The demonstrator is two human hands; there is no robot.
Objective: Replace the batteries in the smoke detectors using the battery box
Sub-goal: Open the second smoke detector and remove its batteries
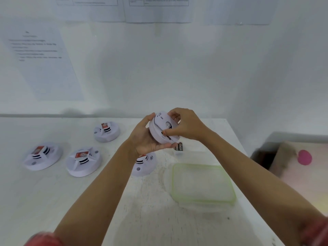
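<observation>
A white round smoke detector [160, 129] is held above the table, tilted on edge with its back toward me. My left hand [143, 139] cups it from the left and below. My right hand [184, 124] grips its right rim, thumb and fingers pressing on the back. Two dark batteries [178, 146] stand in a clear box [192, 151] just below the hands. A fourth detector [145, 165] lies on the table, partly hidden under my left wrist.
Three more white detectors with red labels lie to the left [42, 155], [83, 161], [106, 131]. A clear lid with a green rim [202, 185] rests front right. The table [53, 201] ends at right, near a cardboard box [287, 157]. Paper sheets hang on the wall.
</observation>
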